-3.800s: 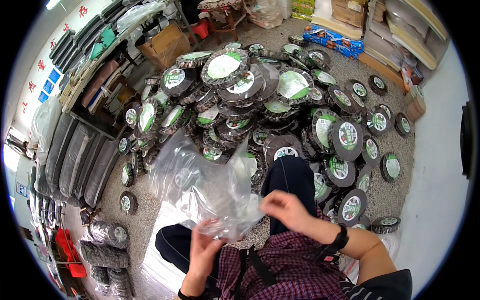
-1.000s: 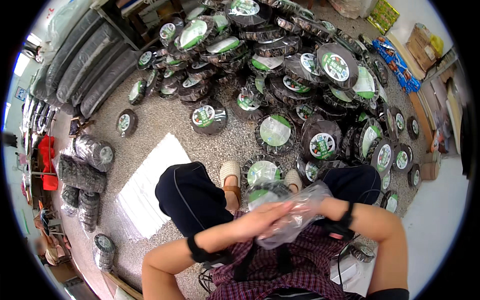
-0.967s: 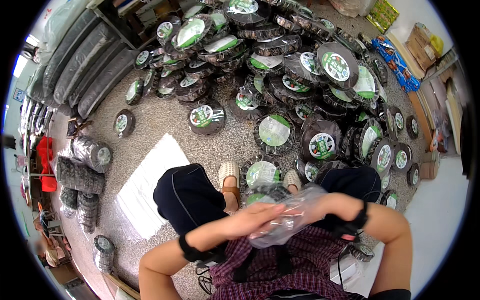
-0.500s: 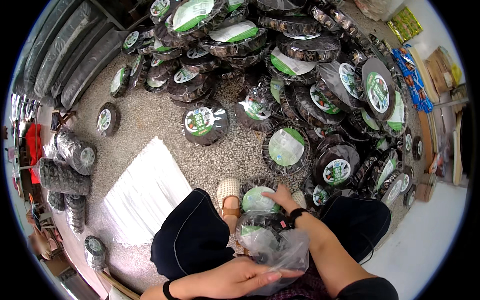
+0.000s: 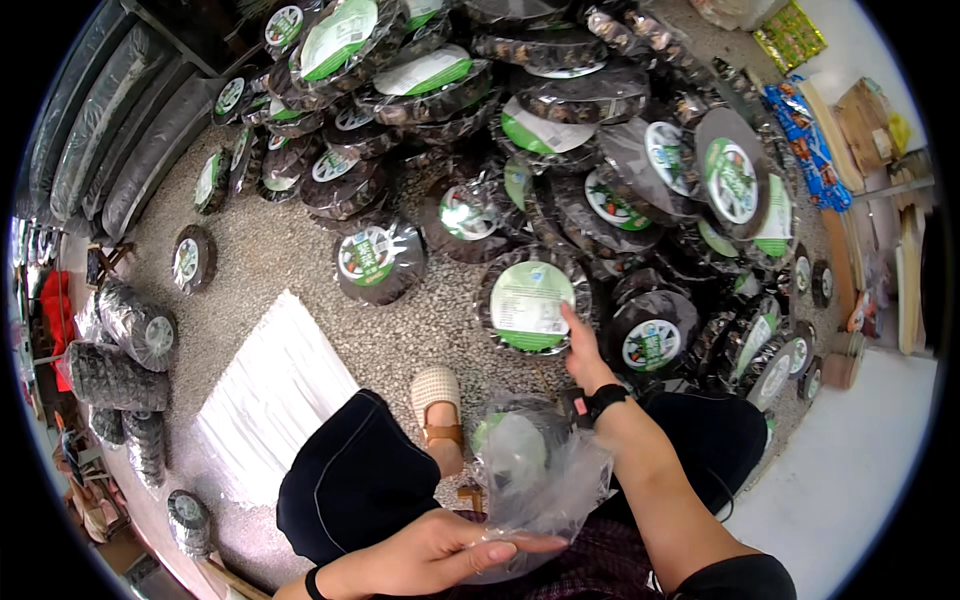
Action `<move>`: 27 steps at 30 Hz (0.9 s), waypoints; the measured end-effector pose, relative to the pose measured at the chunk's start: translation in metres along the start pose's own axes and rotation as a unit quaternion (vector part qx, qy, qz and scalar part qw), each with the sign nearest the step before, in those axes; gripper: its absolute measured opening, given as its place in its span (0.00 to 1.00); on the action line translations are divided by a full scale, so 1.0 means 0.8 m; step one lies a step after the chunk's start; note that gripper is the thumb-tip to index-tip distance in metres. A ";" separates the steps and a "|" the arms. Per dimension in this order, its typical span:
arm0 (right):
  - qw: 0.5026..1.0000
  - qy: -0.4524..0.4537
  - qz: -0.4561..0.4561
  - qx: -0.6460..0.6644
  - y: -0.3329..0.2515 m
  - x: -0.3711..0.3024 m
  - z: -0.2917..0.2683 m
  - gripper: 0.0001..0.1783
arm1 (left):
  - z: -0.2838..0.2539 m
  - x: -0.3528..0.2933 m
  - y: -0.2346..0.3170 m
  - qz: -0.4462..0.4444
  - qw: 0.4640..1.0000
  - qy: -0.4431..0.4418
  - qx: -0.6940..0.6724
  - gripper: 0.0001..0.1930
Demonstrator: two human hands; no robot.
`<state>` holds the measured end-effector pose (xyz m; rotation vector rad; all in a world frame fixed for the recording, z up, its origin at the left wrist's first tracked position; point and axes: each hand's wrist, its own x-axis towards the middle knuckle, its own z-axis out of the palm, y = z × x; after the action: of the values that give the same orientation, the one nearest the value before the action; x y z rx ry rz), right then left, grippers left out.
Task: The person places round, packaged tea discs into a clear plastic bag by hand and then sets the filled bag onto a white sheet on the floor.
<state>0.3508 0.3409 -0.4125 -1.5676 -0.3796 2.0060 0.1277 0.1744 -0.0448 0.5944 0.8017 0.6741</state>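
My left hand (image 5: 445, 550) closes on the rim of a clear plastic bag (image 5: 545, 500) between my knees. Inside or under its film sits a round, dark dried seaweed pack (image 5: 515, 445); the crumpled plastic blurs which. My right hand (image 5: 588, 355), with a black band at the wrist, grips the right edge of another dried seaweed pack (image 5: 530, 300) on the floor ahead. One digit lies on its green-and-white label, and the other fingers are partly hidden at the edge. Left of it lies a similar seaweed pack (image 5: 380, 262).
A big heap of wrapped seaweed packs (image 5: 580, 95) fills the far and right side. White flat sheets (image 5: 270, 400) lie at the left. Beyond them are stacked wrapped rolls (image 5: 118, 375). Long plastic-covered bundles (image 5: 160, 145) stand far left; a white panel (image 5: 850, 460) is at right.
My right hand has left the nearer pack and moved forward to the one ahead. The nearer pack now shows at the bag. My left hand still holds the bag; the view has shifted slightly.
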 end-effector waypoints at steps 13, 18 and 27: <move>0.457 -0.083 -0.426 -0.776 -0.074 -0.176 -0.023 0.22 | 0.051 0.005 -0.017 0.067 0.987 0.096 0.112 0.23; 0.474 -0.072 -0.531 -0.698 -0.141 -0.260 0.016 0.22 | 0.078 -0.030 -0.048 0.115 0.977 0.182 -0.004 0.23; 0.647 -0.163 -0.634 -0.391 -0.150 -0.470 0.030 0.19 | 0.008 -0.027 -0.098 0.124 0.829 0.411 -0.358 0.19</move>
<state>0.4183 0.2205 -0.0422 -0.6955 -2.0213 0.8747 0.1461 0.1067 -0.0864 -0.3423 1.1703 1.4321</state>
